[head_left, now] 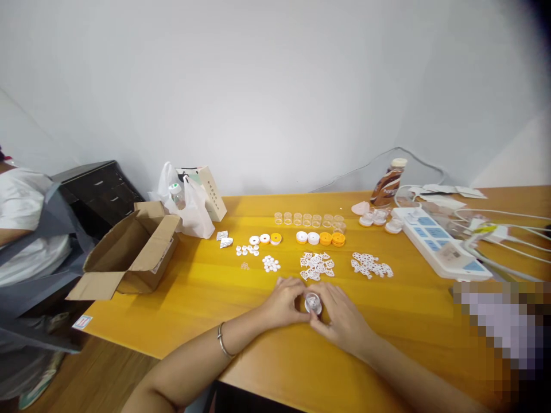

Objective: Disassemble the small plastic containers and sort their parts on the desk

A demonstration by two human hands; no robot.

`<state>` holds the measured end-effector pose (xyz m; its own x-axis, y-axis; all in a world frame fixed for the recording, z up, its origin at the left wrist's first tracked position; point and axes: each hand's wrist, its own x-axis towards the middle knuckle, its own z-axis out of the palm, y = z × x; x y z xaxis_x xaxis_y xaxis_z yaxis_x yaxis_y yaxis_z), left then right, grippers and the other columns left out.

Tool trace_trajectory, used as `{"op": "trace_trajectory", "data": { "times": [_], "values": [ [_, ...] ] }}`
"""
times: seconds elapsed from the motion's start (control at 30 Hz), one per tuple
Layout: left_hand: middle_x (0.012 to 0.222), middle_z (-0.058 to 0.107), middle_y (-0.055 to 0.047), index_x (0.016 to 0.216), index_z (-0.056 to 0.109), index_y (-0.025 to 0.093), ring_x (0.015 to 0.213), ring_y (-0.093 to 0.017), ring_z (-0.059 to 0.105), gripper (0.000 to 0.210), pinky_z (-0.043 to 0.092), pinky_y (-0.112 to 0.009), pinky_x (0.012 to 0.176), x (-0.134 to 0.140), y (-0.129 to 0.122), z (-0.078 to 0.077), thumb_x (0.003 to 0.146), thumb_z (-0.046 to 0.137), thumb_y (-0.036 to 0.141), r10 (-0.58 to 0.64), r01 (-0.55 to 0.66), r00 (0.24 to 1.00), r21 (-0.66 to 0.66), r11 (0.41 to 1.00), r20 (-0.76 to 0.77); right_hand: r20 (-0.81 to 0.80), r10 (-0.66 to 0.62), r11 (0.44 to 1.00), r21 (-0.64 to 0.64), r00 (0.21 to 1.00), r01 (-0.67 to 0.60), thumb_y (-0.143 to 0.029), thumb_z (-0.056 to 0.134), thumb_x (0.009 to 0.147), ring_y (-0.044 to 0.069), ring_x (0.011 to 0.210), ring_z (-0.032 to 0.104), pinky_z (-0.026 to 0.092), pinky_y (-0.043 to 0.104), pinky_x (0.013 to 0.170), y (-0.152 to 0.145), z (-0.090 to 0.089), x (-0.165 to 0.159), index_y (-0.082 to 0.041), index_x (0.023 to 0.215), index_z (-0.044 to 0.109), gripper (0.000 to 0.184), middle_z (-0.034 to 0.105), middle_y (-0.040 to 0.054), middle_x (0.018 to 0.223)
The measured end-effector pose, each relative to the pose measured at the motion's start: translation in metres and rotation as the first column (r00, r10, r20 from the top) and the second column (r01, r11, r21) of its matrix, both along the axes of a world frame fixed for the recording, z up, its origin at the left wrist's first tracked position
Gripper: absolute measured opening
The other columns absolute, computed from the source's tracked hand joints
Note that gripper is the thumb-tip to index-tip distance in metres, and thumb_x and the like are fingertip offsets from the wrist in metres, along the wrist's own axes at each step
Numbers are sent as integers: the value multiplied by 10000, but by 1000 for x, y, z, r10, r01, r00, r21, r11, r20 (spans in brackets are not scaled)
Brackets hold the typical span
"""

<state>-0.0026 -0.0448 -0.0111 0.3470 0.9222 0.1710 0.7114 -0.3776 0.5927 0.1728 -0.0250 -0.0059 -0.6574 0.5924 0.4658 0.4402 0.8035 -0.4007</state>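
Between my two hands, low over the table's front part, is a small round white piece with a clear cover (313,304). My left hand (284,301) curls around its left side, thumb and fingers touching it. From the right, my right hand (340,312) grips it with thumb and fingers. Just beyond my hands lie loose white flat cut-out parts (317,265), with a second pile of white cut-out parts (371,265) farther right. White round caps (271,264) are heaped beyond my left hand. White and orange rings (319,238) line up behind these, before a row of clear cups (307,219).
An open cardboard box (146,252) stands at the left edge, near a white plastic bag (196,212). At right are a power strip (439,244) with cables, a brown bottle (388,183) and clear-topped round pieces (379,217). A seated person (26,229) is far left.
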Motion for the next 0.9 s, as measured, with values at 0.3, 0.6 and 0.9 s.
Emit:
{"op": "trace_trajectory", "data": {
  "times": [0.3,0.6,0.9],
  "values": [
    [874,612,-30,871,594,185,857,-195,538,305,305,-303,750,-2,-1,-1,663,720,368,-26,26,1000,19,999,5,39,-28,998,66,999,25,-251,487,806,230,788,587,429,363,700,1,-3,1,-186,1019,478,224,631,77,880],
    [884,610,-28,857,589,183,858,-191,536,309,309,-301,758,-1,-1,0,665,712,392,-28,28,1000,1,1000,-1,75,-37,995,-90,997,43,-307,517,819,188,656,576,418,331,660,1,3,3,-211,871,471,118,612,4,711],
    [837,604,-30,830,590,173,812,-185,533,406,313,-289,727,-1,0,2,610,738,480,23,-22,1000,-16,1000,16,2,-78,996,-43,997,78,-414,662,679,283,912,573,418,385,761,2,-1,3,-195,1097,439,523,615,98,987]
  ]
}}
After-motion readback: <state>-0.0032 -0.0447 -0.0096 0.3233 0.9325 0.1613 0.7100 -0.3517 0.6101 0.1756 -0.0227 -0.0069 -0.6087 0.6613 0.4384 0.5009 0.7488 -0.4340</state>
